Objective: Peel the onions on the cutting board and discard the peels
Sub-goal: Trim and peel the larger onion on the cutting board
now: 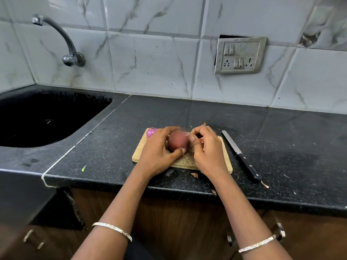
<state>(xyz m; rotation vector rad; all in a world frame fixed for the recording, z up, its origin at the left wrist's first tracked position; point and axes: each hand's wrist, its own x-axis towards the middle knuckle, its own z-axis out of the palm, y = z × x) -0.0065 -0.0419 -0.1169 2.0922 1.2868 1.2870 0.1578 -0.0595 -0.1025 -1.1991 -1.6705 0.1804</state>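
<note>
Over the cutting board (138, 152) on the tabletop (272, 132), our left hand (157, 149) cups the brown onion (177, 140) steady while our right hand (204, 147) pinches its skin (188, 135) at one end; pulling slowly along the bulb should, we judge, lift whole strips.

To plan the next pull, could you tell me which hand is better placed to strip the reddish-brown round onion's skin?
Right. The right hand pinches skin on the reddish-brown round onion; the left hand grips it, likely steadying it.

The left hand (155, 149) partly hides the purple onion (151, 132) behind it.
</note>
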